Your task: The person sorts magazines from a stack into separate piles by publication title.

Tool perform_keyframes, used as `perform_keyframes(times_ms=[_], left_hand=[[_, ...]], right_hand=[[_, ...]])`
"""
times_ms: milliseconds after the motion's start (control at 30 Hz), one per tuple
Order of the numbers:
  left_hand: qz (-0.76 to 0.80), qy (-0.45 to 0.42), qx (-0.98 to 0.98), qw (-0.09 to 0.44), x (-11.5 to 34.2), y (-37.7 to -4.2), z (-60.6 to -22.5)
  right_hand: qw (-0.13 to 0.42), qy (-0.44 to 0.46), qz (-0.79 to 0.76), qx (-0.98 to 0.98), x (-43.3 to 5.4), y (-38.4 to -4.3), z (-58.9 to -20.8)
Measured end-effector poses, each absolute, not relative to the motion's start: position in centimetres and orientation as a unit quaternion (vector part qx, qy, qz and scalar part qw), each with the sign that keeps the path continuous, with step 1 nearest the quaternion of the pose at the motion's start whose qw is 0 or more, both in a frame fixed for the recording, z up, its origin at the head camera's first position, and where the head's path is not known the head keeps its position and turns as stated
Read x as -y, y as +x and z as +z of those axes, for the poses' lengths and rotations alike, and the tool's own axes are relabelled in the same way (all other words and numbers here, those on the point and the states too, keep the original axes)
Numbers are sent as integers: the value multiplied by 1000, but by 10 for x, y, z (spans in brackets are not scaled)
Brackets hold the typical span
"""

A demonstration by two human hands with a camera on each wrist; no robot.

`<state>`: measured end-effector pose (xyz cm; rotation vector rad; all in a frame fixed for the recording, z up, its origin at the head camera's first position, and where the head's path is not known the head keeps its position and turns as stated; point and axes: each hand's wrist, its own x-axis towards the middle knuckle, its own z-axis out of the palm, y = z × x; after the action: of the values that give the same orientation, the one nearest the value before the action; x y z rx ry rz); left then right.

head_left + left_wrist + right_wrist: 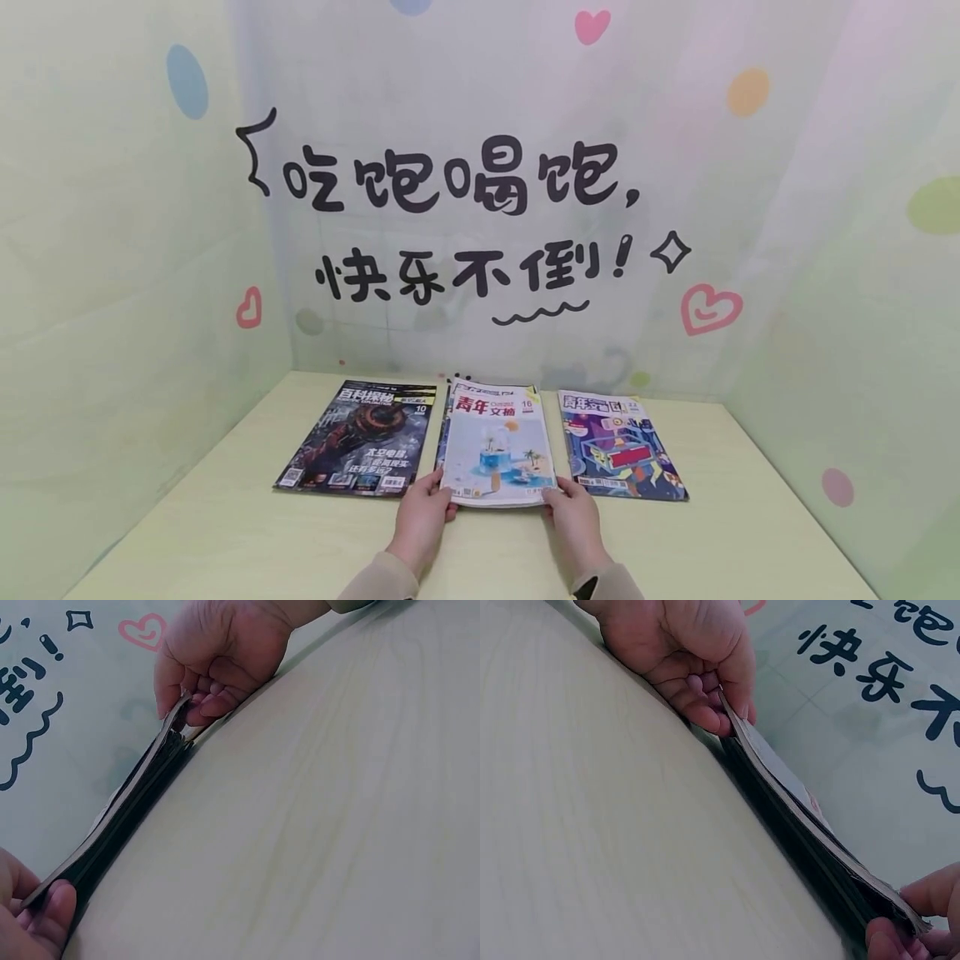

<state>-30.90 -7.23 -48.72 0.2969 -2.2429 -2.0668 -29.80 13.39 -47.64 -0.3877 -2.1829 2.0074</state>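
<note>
A magazine [480, 442] with a white and blue summer cover lies at the top of a small stack in the middle of the table. My left hand [420, 518] pinches its near left corner, thumb above and fingers below. At the near right corner my right hand [576, 521] grips it the same way. In the right wrist view, the pinched edge bows up at both ends over the dark edges [787, 844] of the magazines beneath. Those lower magazines are mostly hidden; a strip of one cover [480, 388] shows behind the top one.
A dark magazine [360, 442] lies flat left of the stack, and a colourful purple and blue one [626, 446] lies to its right. The pale wooden table [247, 542] meets a printed curtain wall [480, 342] close behind the magazines.
</note>
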Motion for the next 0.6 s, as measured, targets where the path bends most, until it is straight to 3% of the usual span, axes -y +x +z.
perform_keyframes(times_ms=[600], left_hand=[[-693, 61, 718, 17, 74, -305, -485]], right_hand=[[42, -124, 675, 726, -139, -296, -478]])
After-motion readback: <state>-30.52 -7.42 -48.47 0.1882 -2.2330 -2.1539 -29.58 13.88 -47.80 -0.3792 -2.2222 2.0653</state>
